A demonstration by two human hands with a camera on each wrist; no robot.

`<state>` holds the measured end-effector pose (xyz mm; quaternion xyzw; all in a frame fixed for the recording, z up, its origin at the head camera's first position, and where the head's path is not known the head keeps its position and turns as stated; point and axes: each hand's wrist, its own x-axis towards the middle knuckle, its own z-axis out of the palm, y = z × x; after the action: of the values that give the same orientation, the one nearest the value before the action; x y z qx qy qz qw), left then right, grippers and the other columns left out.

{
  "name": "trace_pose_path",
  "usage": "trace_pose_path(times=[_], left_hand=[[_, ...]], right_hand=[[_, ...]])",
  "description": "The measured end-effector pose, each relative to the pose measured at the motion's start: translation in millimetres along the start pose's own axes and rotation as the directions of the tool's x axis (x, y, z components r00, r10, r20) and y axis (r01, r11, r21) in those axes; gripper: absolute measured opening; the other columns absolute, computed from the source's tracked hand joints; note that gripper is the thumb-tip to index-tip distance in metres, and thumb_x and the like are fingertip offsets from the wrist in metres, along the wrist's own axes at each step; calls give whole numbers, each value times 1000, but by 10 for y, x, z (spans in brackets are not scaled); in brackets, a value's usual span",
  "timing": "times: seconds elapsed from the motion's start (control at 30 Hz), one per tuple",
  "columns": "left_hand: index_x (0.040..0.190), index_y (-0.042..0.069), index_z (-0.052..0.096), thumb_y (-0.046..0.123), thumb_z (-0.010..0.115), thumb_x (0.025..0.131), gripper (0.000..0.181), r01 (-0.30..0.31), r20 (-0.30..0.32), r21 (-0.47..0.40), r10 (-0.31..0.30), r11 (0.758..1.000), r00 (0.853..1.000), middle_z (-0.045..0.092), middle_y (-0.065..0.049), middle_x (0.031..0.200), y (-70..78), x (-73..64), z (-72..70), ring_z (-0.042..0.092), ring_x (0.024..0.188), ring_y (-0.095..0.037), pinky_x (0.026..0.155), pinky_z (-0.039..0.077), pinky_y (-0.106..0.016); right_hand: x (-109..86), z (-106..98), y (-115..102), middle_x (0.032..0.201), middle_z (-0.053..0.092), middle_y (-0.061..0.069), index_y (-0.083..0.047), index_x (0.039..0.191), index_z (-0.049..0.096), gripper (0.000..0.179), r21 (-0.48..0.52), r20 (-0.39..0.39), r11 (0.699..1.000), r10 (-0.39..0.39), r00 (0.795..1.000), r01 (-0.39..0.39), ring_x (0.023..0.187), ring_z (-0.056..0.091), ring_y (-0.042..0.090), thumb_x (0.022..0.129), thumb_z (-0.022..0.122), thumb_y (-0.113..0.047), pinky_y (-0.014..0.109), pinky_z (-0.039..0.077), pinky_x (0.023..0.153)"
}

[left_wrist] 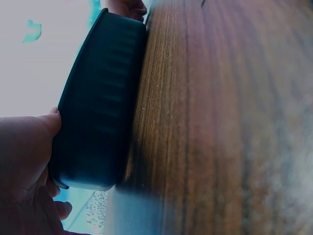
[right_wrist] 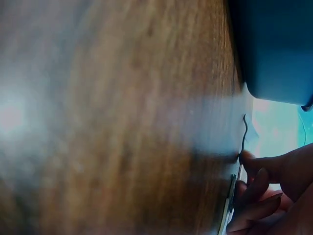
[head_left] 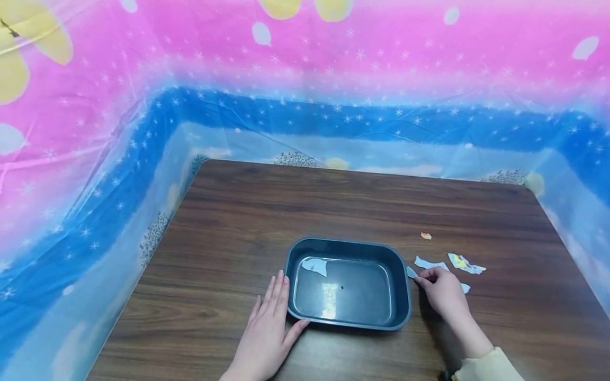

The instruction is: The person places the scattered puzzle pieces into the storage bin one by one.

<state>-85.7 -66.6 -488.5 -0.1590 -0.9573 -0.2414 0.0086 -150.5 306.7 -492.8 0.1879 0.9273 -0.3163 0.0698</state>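
A dark grey-blue plastic tub (head_left: pixel 343 324) stands on the table, with a torn scrap of white paper (head_left: pixel 315 266) lying inside it. My left hand (head_left: pixel 268 324) rests against the tub's left side and near corner, fingers straight, thumb at the front rim. Just right of the tub, my right hand (head_left: pixel 443 291) pinches a small pale paper scrap (head_left: pixel 411 272) between thumb and fingertips. The left wrist view has the tub's ribbed outer wall (left_wrist: pixel 105 103) beside the left hand (left_wrist: pixel 29 161). In the right wrist view the right hand (right_wrist: pixel 274 191) is low over the tabletop.
More torn paper lies right of the tub: a white strip (head_left: pixel 430 263), a yellow-patterned piece (head_left: pixel 464 263), a tiny orange scrap (head_left: pixel 426 236) and one partly hidden piece (head_left: pixel 465 288). The brown wooden table (head_left: pixel 214 227) meets a pink and blue patterned cloth (head_left: pixel 305 116) behind.
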Motion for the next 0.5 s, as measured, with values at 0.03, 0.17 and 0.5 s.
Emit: trace_pose_path(times=[0.03, 0.17, 0.5], left_hand=[[160, 1, 25, 51, 57, 101, 84, 3, 3, -1, -3, 1000, 1000, 19, -15, 168, 1, 0, -1, 20, 154, -32, 115, 31, -62], [160, 1, 25, 52, 56, 101, 84, 9, 5, -4, -9, 1000, 1000, 19, -15, 168, -3, 2, 2, 19, 154, -31, 115, 32, -61], [160, 0, 25, 53, 54, 102, 84, -7, -7, 0, 7, 1000, 1000, 19, -15, 168, -7, 0, 8, 20, 154, -31, 114, 33, -60]], right_hand=[[-7, 3, 5, 96, 67, 19, 3, 100, 69, 18, 2, -6, 1000, 1, 1000, -1, 88, 57, 33, 99, 67, -15, 46, 47, 76], [-14, -8, 14, 96, 68, 20, 3, 101, 68, 18, 4, -19, 1000, -13, 1000, 13, 88, 59, 33, 98, 66, -15, 48, 47, 77], [-33, -201, -47, 100, 66, 23, 9, 114, 64, 32, 64, -81, 996, -49, 996, 54, 91, 60, 34, 103, 55, -20, 38, 45, 72]])
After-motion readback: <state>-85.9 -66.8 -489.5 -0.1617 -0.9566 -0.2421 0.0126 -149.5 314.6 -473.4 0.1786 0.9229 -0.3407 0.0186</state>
